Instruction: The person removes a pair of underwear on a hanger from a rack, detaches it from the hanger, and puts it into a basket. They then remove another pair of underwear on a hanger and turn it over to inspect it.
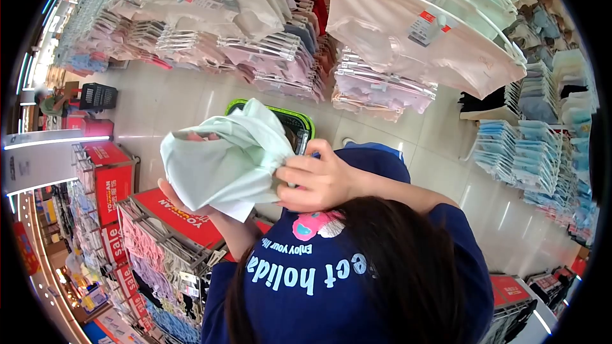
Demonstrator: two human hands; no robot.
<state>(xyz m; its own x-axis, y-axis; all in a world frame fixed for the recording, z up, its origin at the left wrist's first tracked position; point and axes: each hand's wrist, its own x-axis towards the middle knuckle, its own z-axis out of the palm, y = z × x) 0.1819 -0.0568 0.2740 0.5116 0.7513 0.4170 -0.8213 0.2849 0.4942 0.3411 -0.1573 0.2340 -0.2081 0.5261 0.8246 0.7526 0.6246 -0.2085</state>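
Note:
A pair of pale green underpants [223, 162], bunched with an opening facing left, is held up in front of my chest. My right hand [315, 178] has its fingers curled and pinches the gathered fabric at its right side. My left hand [182, 199] holds the garment from the lower left, mostly hidden behind the cloth. A bit of skin shows inside the opening. A white tag or flap [233, 208] hangs at the lower edge. Below and behind the cloth is a black basket with a green rim [299, 118].
Racks of pale pink underpants [408, 38] on white hangers stand ahead, and light blue ones [523, 146] hang at the right. At the left are red sale signs [115, 185] and a rack of hanging garments [150, 248]. A person [54, 102] stands far left near a dark basket [99, 97].

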